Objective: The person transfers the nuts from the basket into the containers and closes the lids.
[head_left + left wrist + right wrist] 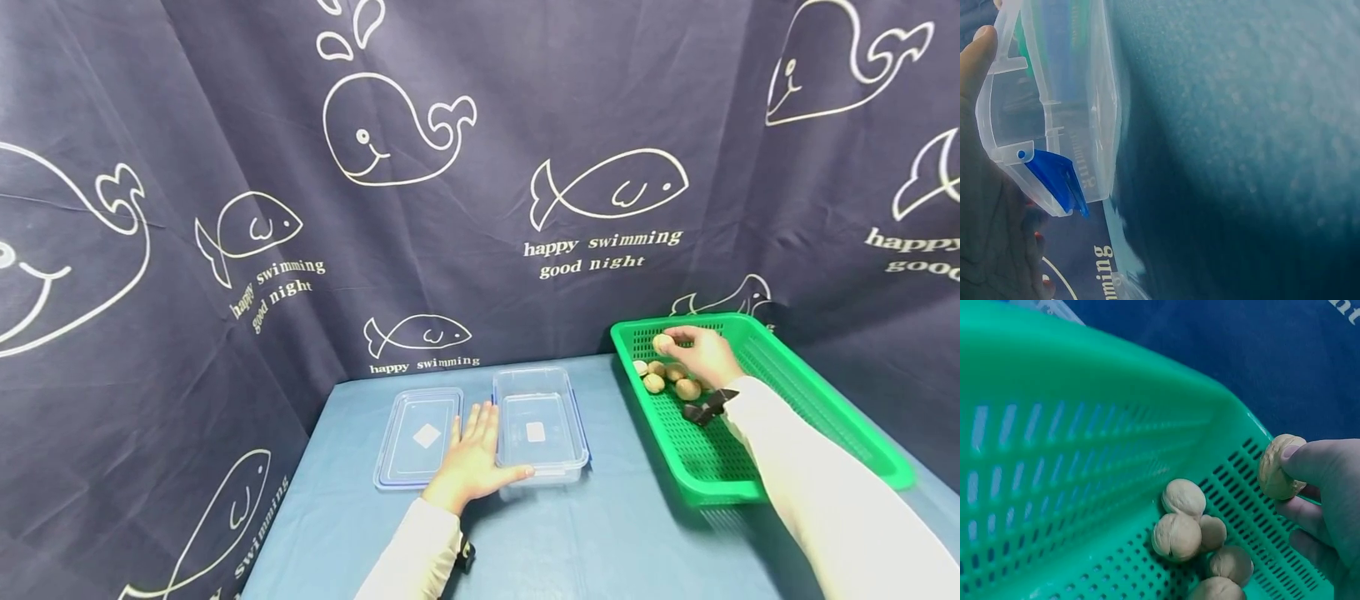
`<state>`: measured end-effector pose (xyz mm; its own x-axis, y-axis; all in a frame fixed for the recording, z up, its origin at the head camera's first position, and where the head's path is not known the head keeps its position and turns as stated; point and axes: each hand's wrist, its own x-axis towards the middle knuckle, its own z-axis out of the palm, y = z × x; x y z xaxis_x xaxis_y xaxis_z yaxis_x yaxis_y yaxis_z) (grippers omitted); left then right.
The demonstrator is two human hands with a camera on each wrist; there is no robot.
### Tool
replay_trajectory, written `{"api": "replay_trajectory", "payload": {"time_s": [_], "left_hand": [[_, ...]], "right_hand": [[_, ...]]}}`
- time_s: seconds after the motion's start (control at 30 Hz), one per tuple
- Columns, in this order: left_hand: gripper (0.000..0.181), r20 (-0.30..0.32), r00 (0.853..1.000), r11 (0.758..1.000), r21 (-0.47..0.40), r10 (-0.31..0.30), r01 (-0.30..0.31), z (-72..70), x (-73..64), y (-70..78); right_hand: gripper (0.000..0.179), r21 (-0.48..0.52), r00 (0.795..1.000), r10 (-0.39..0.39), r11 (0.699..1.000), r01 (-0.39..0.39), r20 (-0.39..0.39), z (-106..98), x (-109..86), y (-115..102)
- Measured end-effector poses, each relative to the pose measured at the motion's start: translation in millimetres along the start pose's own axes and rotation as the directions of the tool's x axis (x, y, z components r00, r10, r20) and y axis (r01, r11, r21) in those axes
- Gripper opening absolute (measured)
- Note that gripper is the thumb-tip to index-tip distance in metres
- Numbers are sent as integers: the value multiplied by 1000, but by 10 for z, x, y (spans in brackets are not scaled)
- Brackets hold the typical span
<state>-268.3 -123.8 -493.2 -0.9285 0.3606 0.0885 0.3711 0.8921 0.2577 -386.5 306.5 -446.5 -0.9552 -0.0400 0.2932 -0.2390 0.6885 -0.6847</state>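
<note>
My right hand [703, 354] pinches a walnut [1279, 467] between thumb and fingers, above the far end of a green basket [678, 467]. Below it, several more walnuts [1176, 537] lie together on the basket's slotted floor. With fingers spread, my left hand [474, 461] rests against the left side of a clear plastic container [543, 471], its thumb along the near rim. That container stands uncovered, with a small white label inside. In the left wrist view, a blue clip [1057, 181] hangs from the container's side.
A clear lid [408, 425] with a blue edge lies flat left of the container. Blue cloth [570, 542] covers the table. Dark curtains [480, 208] printed with whales and fish rise behind and at both sides. The basket stands close to the back curtain.
</note>
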Motion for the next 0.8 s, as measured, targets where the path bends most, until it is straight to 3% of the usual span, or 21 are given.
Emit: {"api": "replay_trajectory", "payload": {"time_s": [0.8], "left_hand": [[122,11,1000,1000,-1,-12,12,5,6,1]], "right_hand": [[50,102,1000,-13,995,15,-15,224,16,-433]]}}
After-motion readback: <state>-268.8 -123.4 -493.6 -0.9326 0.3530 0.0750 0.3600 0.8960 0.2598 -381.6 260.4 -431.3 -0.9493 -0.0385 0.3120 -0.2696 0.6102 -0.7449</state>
